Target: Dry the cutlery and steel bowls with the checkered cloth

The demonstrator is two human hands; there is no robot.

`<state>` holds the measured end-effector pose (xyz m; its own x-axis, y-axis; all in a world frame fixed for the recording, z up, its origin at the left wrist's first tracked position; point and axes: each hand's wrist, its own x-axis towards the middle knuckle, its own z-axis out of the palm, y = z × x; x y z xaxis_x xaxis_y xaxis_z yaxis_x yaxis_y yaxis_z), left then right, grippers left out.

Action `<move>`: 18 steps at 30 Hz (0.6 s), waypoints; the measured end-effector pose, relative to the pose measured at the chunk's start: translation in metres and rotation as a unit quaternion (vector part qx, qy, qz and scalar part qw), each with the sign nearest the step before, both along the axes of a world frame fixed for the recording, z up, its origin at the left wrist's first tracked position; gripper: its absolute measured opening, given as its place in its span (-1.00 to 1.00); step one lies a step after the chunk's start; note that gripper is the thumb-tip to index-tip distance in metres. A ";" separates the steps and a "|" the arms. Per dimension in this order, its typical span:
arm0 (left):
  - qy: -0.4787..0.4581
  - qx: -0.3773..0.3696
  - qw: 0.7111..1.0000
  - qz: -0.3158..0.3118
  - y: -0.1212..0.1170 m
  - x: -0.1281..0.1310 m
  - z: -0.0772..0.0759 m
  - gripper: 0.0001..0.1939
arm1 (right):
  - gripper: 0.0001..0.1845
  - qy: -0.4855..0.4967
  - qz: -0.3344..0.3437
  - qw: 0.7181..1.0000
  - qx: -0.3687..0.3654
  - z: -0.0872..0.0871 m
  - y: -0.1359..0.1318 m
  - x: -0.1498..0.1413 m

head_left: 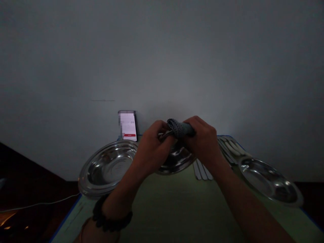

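Note:
My left hand (152,148) is closed around the handle end of a thin metal utensil (165,135) held above a steel plate (177,162) in the middle of the table. My right hand (202,143) is closed on a grey checked cloth (178,128), which wraps the utensil's other end between the two hands. Most of the utensil is hidden by the cloth and my fingers. A dark bead bracelet (111,219) sits on my left wrist.
A large steel plate (106,168) lies at the left, another steel plate (270,184) at the right. Several flat utensils (202,172) and more cutlery (231,148) lie between. A lit phone (128,126) leans against the wall. The pale green table (177,209) has blue edges.

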<state>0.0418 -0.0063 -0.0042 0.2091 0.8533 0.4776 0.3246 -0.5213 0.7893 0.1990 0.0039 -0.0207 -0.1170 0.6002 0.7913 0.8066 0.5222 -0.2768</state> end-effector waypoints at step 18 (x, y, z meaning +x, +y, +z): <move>-0.623 -0.152 0.766 0.050 0.034 0.001 -0.023 -0.87 | -0.63 0.665 0.203 0.665 -0.273 -0.021 0.008 -0.055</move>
